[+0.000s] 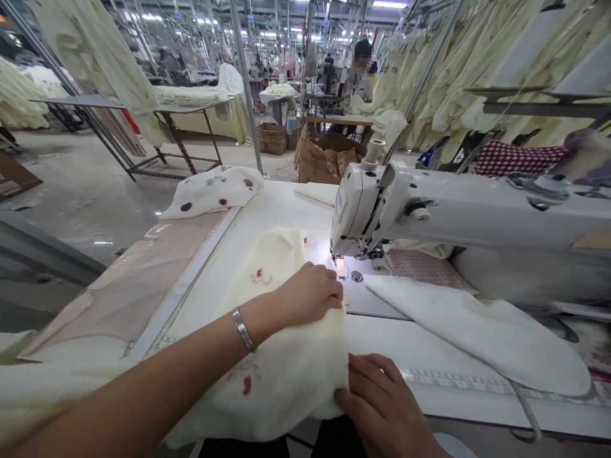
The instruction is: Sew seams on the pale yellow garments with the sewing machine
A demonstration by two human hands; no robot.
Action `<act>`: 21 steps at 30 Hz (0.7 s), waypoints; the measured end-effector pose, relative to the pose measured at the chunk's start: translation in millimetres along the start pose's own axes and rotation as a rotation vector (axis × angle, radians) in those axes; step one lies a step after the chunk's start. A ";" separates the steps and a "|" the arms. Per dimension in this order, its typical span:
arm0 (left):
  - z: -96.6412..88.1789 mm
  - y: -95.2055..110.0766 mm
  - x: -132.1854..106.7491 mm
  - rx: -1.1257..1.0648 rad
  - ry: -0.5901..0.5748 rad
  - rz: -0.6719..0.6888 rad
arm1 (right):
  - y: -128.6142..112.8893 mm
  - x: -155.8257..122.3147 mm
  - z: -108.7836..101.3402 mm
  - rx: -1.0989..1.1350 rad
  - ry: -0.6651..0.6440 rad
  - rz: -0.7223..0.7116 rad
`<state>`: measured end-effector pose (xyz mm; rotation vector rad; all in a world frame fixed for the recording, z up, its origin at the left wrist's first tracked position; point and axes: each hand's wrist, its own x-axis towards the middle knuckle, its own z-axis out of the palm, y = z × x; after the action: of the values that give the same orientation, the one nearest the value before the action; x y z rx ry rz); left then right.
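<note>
Cream fabric (305, 362) lies at six o'clock, below the sewing machine (463, 207) at three. Your left hand (315, 292), palm down, forearm slanting from eight, grasps its edge; your right hand (382, 401), at five, pinches that edge lower.

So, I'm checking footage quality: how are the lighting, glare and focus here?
Head view: a bright glow under the sewing machine; glare spots on the floor; left hand and right hand fairly sharp; distant workstations softer; tall poles lean, suggesting wide-lens distortion.
</note>
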<state>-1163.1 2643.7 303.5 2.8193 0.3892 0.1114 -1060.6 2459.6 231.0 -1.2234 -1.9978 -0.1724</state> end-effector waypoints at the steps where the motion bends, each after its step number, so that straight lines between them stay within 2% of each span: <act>1: 2.0 1.6 2.5 0.018 -0.006 -0.021 | 0.1 -1.5 1.9 -0.001 0.031 0.000; 4: 12.2 3.7 4.6 0.077 0.038 -0.036 | 0.7 -2.6 5.0 -0.010 0.098 0.013; 8: 24.3 9.3 -4.0 0.261 0.221 -0.007 | 2.4 0.3 2.1 -0.009 0.083 0.019; 12: 30.8 27.9 -23.1 0.260 0.103 -0.009 | 5.5 6.7 -3.8 0.017 0.042 -0.006; 14: 33.7 32.7 -34.2 0.213 0.117 -0.069 | 8.3 11.9 -5.6 0.031 0.000 -0.022; 17: 34.4 22.9 -43.8 0.159 0.149 -0.073 | 16.7 23.6 -5.0 0.032 -0.036 -0.050; 21: 25.0 -8.1 -34.0 0.132 0.110 -0.083 | 37.4 43.4 -0.3 -0.013 -0.062 -0.090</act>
<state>-1194.9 2634.8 276.0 2.9297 0.5563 0.2315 -1040.7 2509.7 250.4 -1.1603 -2.1103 -0.1946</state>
